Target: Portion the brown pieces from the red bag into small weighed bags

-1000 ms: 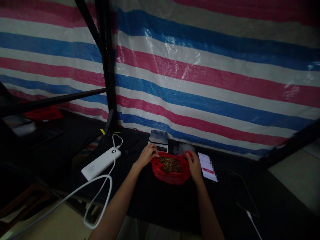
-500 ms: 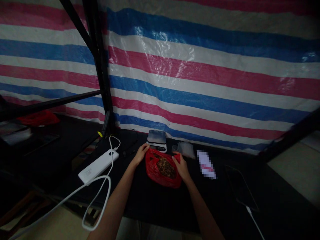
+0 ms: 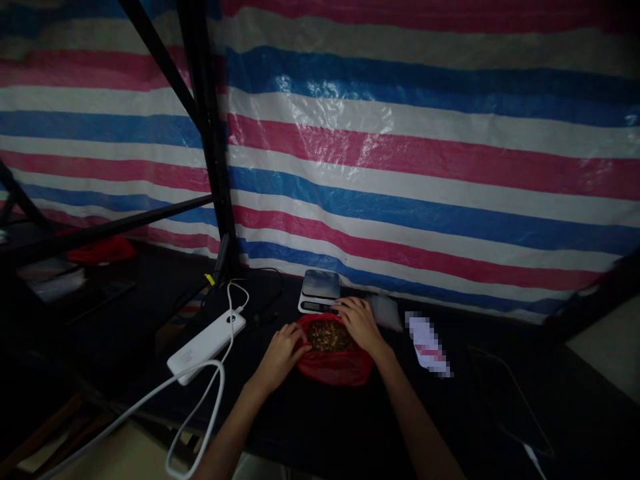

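Observation:
A red plastic bag point(image 3: 334, 365) lies open on the dark table, with small brown pieces point(image 3: 327, 336) inside it. My left hand point(image 3: 282, 351) grips the bag's left rim, fingers curled. My right hand point(image 3: 359, 323) rests over the bag's far right rim, fingers bent down onto it, close to the front of a small kitchen scale point(image 3: 320, 290). The scale stands just behind the bag, with nothing on its platform.
A white power bank point(image 3: 206, 345) with a white cable point(image 3: 190, 393) lies left of the bag. A clear plastic bag point(image 3: 385, 311) and a white card point(image 3: 428, 348) lie to the right, a dark tablet point(image 3: 515, 407) further right. Black frame posts point(image 3: 210, 133) and a striped tarp stand behind.
My left hand came back from the bag's far rim to its near left edge. My right hand moved up toward the scale. The bag now lies flatter and wider open.

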Tool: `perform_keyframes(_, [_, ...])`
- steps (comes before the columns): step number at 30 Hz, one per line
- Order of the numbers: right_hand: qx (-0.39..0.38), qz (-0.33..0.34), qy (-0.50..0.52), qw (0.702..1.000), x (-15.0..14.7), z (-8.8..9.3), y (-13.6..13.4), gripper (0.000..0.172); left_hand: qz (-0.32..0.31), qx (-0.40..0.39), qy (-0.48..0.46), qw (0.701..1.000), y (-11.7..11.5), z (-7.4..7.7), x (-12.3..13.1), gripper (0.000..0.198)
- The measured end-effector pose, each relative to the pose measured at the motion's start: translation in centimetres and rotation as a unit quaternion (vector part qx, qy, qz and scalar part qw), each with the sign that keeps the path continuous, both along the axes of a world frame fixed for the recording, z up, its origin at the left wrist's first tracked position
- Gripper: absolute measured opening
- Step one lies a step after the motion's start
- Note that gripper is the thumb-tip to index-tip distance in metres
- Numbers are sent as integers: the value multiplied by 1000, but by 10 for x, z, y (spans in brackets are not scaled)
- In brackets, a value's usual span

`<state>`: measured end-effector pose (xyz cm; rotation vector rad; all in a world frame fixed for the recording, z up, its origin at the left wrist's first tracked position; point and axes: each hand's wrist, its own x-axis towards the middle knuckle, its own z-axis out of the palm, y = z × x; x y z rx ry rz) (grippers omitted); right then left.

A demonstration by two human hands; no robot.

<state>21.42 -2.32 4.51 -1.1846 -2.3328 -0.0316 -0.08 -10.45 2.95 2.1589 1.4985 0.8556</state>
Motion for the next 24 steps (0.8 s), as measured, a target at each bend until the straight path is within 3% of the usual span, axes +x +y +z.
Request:
perform_keyframes(6, [-27,-21,-14,999,-15,-22,9,31,83,-44,-184,978,6,-22,-11,25])
perform_keyframes(8, [-37,-45,-23,998,-16,-26,8,32,117,-65,-213,968,12,-31,-18,23])
perform_keyframes(10, [-45,-61,-38,996,-16,-27,8,34,106,-92,-220,965,21,-36,-27,14])
perform_keyframes(11, [-48,-63,-45,996,-16,-26,8,35,81,-107,-215,967,26,-35,-32,11])
perform_keyframes(15, [-53,-67,-65,994,-18,-24,13,37,-59,-174,-105,977,50,-15,-47,31])
perform_keyframes(17, [-55,-68,-76,993,-20,-21,16,37,-100,-191,-41,976,64,-6,-48,28])
perform_keyframes(20, [-58,-65,-101,991,-23,-15,20,34,-96,-184,-42,977,84,-1,-43,24])
perform_keyframes(24, [-67,-65,-109,990,-26,-11,21,32,-25,-95,-162,982,104,-9,-31,24])
